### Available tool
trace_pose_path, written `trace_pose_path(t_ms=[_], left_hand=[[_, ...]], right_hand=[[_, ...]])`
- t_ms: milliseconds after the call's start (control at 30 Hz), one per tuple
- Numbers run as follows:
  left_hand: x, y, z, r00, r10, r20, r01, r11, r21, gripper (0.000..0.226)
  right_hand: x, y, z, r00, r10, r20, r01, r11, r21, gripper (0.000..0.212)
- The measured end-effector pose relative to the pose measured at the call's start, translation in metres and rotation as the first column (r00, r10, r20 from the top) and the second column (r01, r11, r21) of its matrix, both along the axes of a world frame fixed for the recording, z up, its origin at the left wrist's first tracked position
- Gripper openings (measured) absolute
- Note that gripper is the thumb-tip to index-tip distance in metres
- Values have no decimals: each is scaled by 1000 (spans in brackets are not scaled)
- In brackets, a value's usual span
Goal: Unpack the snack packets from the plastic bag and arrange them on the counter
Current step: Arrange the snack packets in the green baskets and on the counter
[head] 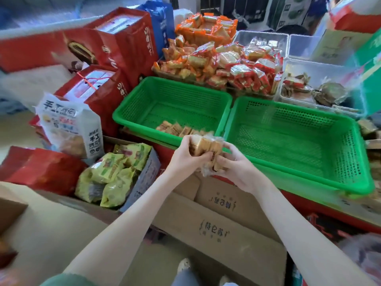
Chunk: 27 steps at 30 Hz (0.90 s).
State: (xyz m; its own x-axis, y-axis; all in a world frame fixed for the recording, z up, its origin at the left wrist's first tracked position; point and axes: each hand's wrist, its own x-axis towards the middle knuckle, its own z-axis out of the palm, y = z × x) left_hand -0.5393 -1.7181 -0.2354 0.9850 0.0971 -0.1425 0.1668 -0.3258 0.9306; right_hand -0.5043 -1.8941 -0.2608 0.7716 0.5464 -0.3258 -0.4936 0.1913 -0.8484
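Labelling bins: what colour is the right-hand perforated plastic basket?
The perforated plastic basket is bright green; head view shows it.

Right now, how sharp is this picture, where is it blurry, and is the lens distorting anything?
Head view: the left hand and right hand gripping the plastic bag of snack packets are fairly sharp; its edges smear, notably the red boxes and the right green basket; the wide-angle lens bows the borders; light is soft, no harsh glare.

Head-worn camera looks forward and down, close above green baskets [288,141].
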Motion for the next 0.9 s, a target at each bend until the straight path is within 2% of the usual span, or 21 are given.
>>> trace_pose_path(t_ms=[167, 333, 467, 567, 667, 733, 833, 900], left_hand=[[31, 72, -11, 993, 42, -108, -49, 997, -66, 37], [98, 150, -17, 978, 47, -204, -77, 987, -143, 33], [157, 220, -29, 960, 144, -242, -175, 978, -112, 55], [196, 268, -48, 929, 216, -300, -251, 965, -81, 51], [222, 296, -70, 899, 242, -364, -281, 958, -56, 56], [232, 303, -83, 877, 218, -427, -273, 959, -72, 53], [240, 303, -95, 856, 171, -487, -253, 962, -107, 50], [246, 302, -99, 845, 151, -512, -225, 971, -86, 57]], right_hand=[[33, 66, -8, 999, -7, -46, 1, 991, -131, 33], [93, 144, -18, 996, -74, -53, 62, 977, -205, 32], [151, 204, -39, 990, -134, -31, 120, 950, -290, 30], [194, 243, -51, 975, -223, -4, 207, 908, -364, 20], [230, 278, -72, 979, -202, -4, 180, 883, -433, 27], [246, 299, -90, 986, -168, 13, 148, 821, -551, 39], [255, 320, -108, 989, 24, 145, 97, 632, -769, 58], [257, 325, -112, 961, 185, 207, 82, 522, -849, 54]])
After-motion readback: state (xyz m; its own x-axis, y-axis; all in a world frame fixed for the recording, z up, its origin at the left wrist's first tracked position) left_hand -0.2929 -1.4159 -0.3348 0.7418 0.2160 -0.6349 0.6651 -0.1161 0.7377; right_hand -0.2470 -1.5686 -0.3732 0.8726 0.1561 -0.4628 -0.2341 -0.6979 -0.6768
